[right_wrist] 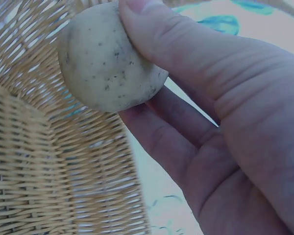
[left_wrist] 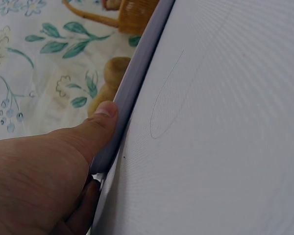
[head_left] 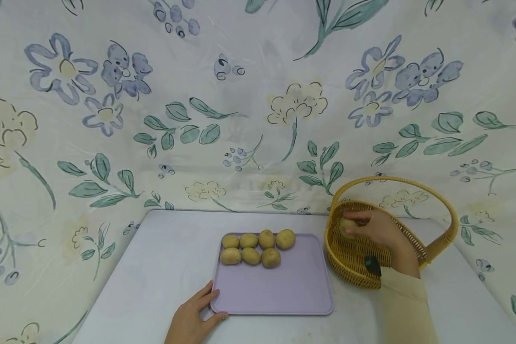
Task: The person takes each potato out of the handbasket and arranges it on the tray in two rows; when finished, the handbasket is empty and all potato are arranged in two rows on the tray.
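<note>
My right hand (head_left: 380, 230) pinches a potato (right_wrist: 108, 58) between thumb and fingers. It is inside the wicker basket (head_left: 348, 274), near its far left wall; the right wrist view shows the woven side close behind the potato. My left hand (head_left: 193, 313) holds the near left corner of the lilac tray (head_left: 284, 296), fingers on the left rim and thumb (left_wrist: 105, 110) on the near rim. Several potatoes (head_left: 251, 255) lie in two rows at the tray's far left part. The right forearm hides part of the basket.
The basket's tall arched handle (head_left: 395, 179) rises above it on the right. A dark object (head_left: 372, 265) shows beside the right wrist. The white table (head_left: 163, 258) meets a floral cloth backdrop (head_left: 249, 186) at its far edge.
</note>
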The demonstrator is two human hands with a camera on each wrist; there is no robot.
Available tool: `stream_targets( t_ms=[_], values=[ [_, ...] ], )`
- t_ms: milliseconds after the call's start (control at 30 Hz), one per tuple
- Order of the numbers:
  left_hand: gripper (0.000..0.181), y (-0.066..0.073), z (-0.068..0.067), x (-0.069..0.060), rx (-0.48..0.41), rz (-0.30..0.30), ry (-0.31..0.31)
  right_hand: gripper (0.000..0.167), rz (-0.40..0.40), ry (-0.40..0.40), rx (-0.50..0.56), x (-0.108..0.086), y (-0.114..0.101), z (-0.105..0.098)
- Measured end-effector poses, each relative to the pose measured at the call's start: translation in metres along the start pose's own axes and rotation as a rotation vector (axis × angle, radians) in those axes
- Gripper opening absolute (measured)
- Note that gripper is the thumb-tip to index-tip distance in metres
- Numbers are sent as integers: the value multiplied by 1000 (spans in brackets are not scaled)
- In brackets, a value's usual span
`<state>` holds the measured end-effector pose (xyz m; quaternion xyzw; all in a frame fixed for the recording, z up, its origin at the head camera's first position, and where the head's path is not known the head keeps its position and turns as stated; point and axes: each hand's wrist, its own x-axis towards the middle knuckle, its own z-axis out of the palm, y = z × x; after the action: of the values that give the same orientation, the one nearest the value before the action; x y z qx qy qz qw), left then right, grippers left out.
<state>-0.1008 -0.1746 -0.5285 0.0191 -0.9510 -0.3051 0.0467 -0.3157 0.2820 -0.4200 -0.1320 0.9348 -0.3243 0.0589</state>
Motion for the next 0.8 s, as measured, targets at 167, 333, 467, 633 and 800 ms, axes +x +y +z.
stream_targets(
  t_ms=[167,333,467,633,800],
  values=[
    [68,-2,2,1,-4,-23,-14,60,-13,42,20,-13,-14,-3],
    [69,-1,2,1,-10,-30,-21,58,-19,82,58,-28,-26,-4],
    [68,-1,1,0,-6,-24,-14,55,-35,117,43,-39,-33,-1],
    [66,-2,2,0,3,-18,-2,51,-52,163,49,-50,-37,8],
    [66,-2,3,0,0,-11,9,48,-76,180,121,-55,-38,16]
  ],
)
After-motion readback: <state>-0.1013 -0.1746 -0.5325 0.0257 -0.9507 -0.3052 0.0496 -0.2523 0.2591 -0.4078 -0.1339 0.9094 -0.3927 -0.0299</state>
